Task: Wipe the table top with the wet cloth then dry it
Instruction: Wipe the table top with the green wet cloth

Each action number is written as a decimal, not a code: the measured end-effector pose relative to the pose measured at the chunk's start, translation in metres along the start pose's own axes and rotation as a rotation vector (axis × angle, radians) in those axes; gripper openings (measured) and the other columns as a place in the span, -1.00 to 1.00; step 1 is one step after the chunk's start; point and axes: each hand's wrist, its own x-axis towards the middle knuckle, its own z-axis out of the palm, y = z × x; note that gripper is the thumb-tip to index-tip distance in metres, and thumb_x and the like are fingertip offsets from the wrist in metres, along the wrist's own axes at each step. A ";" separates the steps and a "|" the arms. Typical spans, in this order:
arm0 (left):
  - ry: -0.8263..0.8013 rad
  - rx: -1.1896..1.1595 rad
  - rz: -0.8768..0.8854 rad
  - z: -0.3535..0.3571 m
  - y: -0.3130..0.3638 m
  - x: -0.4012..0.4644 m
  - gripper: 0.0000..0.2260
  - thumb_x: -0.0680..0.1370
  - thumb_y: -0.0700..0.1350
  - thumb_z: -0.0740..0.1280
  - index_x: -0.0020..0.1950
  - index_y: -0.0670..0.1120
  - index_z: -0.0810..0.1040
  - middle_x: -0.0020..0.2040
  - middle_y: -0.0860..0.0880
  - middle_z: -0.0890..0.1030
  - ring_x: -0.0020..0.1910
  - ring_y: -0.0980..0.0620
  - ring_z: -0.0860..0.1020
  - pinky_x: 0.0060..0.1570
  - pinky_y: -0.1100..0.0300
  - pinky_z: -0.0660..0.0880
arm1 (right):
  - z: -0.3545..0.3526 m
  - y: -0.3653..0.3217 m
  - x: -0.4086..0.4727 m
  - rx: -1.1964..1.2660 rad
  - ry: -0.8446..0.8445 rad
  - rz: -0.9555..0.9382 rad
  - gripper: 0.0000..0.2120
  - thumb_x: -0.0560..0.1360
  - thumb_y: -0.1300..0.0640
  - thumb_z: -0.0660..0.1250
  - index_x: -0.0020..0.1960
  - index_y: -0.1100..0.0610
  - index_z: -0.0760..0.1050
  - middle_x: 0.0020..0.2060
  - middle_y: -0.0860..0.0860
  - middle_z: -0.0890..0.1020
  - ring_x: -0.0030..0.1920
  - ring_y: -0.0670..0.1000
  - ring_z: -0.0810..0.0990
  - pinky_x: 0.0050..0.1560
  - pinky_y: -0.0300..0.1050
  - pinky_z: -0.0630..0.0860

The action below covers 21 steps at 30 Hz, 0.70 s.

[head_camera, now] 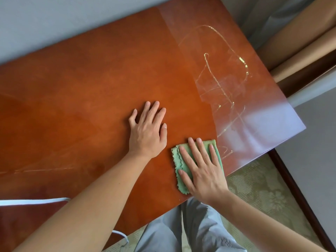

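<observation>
one green cloth [183, 164] lies flat under the right hand [203, 171].

Bare forearms, no sleeves; light grey-blue trousers [190, 231], small mark near hem.

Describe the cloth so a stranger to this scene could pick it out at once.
Start from the reddish-brown table top and go to its near edge, beside the glossy patch with wet streaks. There a folded cloth lies flat under the right hand. It is the only green thing there, with scalloped edges.
</observation>
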 end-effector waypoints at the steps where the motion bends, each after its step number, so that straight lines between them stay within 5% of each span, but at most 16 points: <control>1: 0.001 0.003 0.000 0.000 0.000 0.000 -0.54 0.64 0.05 0.11 0.52 -0.03 0.44 0.58 -0.07 0.35 0.60 -0.11 0.23 0.51 -0.26 0.13 | -0.002 0.002 0.007 0.002 -0.005 0.002 -0.39 0.70 -0.26 -0.11 0.67 -0.02 0.03 0.65 0.07 0.03 0.65 0.13 -0.08 0.59 0.24 -0.08; 6: 0.036 -0.004 0.007 0.001 0.000 -0.002 -0.56 0.64 0.01 0.17 0.51 -0.04 0.45 0.57 -0.08 0.36 0.60 -0.12 0.24 0.51 -0.25 0.12 | -0.010 0.007 0.047 0.007 -0.017 0.102 -0.39 0.69 -0.28 -0.12 0.67 -0.07 -0.06 0.66 0.03 -0.06 0.65 0.08 -0.21 0.61 0.16 -0.24; 21: 0.016 0.006 0.002 0.000 0.001 -0.001 -0.55 0.66 0.05 0.11 0.54 -0.03 0.41 0.59 -0.08 0.33 0.61 -0.11 0.20 0.54 -0.23 0.06 | 0.008 -0.006 -0.005 0.034 0.016 -0.046 -0.39 0.71 -0.23 -0.06 0.68 -0.03 -0.02 0.66 0.07 0.00 0.65 0.13 -0.11 0.61 0.22 -0.16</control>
